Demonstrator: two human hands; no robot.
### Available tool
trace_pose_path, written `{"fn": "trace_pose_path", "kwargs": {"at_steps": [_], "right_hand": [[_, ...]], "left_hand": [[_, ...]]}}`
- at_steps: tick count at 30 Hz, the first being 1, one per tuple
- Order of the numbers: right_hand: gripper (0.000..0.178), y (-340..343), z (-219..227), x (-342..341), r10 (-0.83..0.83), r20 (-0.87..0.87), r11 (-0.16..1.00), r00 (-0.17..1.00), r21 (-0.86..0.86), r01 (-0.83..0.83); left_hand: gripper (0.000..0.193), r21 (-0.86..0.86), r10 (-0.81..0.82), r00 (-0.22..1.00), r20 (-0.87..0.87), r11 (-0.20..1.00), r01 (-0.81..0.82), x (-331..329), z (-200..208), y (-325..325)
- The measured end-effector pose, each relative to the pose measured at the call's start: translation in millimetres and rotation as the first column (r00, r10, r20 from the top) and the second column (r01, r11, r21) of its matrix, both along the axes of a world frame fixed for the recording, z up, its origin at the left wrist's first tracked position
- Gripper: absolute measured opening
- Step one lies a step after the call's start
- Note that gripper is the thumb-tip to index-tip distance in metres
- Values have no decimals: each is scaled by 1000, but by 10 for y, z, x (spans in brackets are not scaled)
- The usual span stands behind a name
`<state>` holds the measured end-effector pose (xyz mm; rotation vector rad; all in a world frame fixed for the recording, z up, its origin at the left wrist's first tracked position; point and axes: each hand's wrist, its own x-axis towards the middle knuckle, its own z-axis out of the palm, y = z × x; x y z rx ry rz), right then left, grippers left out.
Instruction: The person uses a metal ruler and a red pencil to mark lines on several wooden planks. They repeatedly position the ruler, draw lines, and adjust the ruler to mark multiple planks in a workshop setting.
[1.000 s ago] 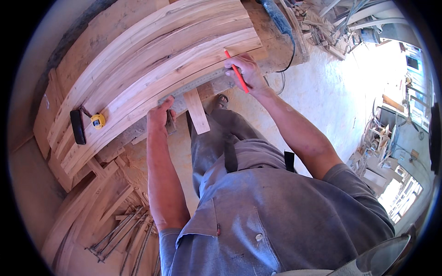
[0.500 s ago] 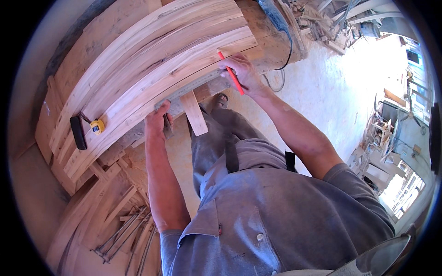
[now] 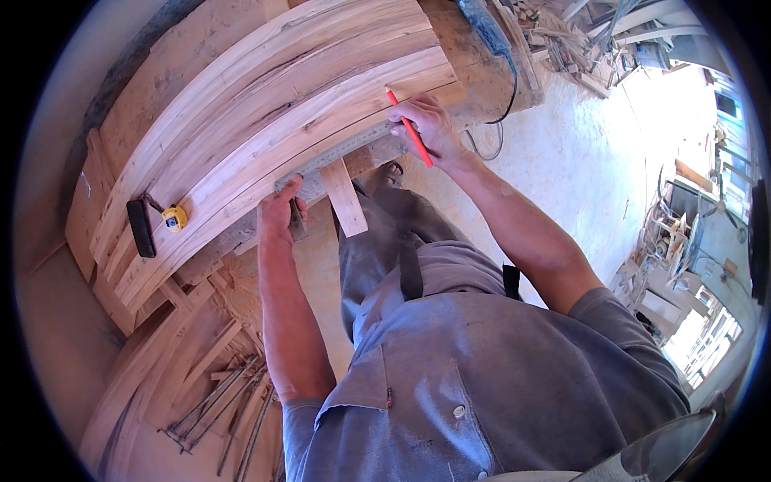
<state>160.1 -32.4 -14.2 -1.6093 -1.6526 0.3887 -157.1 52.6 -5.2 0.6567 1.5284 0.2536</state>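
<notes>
My right hand (image 3: 430,132) grips a red pencil (image 3: 413,135), its tip at the face of a pale board near the right end of the planks (image 3: 305,88). Closed around the stock of a metal try square (image 3: 345,145), my left hand (image 3: 279,210) is at the near edge of the planks. The square's graduated blade runs rightward along that edge, toward my right hand. Part of the stock shows below my left fingers. Between my hands, a short wooden strip (image 3: 344,197) juts from under the planks toward me.
A yellow tape measure (image 3: 174,218) and a black oblong case (image 3: 140,229) lie on the planks' left end. A blue corded power tool (image 3: 484,28) rests at the far right of the bench. Metal clamps (image 3: 217,402) lie at lower left; wood offcuts (image 3: 562,56) are heaped at upper right.
The whole view has shifted slightly to the right. Both hands keep their holds on the pencil and the try square, with hardly any movement against the planks.
</notes>
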Motion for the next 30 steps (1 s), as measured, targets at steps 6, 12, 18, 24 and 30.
{"fn": "trace_pose_path", "kwargs": {"at_steps": [6, 12, 18, 24, 30], "right_hand": [[27, 11, 36, -6, -7, -11, 999, 1000, -37, 7], [29, 20, 27, 9, -2, -16, 999, 1000, -36, 2], [27, 21, 11, 23, -4, -26, 999, 1000, -37, 3], [28, 18, 11, 23, -10, -39, 999, 999, -39, 8], [29, 13, 38, 18, -15, 11, 998, 1000, -67, 16]], "left_hand": [[32, -33, -13, 1000, -20, 999, 12, -19, -14, 51], [34, -50, -16, 1000, -11, 999, 15, -15, 28, 66], [35, -75, -27, 999, -33, 997, 25, -1, 36, 73], [35, -74, -25, 1000, -8, 997, 24, -13, 37, 69], [35, 15, -22, 999, -28, 1000, 23, 47, 202, 51]]}}
